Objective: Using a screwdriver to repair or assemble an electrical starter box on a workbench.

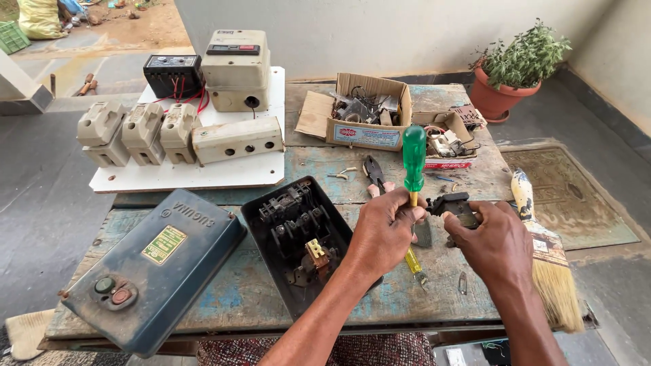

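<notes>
Green-handled screwdriver (413,160) stands nearly upright over the middle of the bench (224,308), gripped low on its yellow shaft by the left hand (385,234), which is clenched around it. Its long axis runs near to far in the scene, the green handle pointing up and far. A yellow tip shows below the fist, pointing down and near, though whether it belongs to this same tool cannot be told. The right hand (489,242) grasps a small black electrical part (456,206), held just right of the shaft and touching the left fingers. Judging from this, steady work means keeping the part pinned firmly and the tool square to it, so the tip does not slip.

Left of the hands lies an open black starter tray (298,237), then a dark blue metal cover (159,278). Pliers (374,175) lie farther off, and a paintbrush (546,261) lies at the right edge.
</notes>
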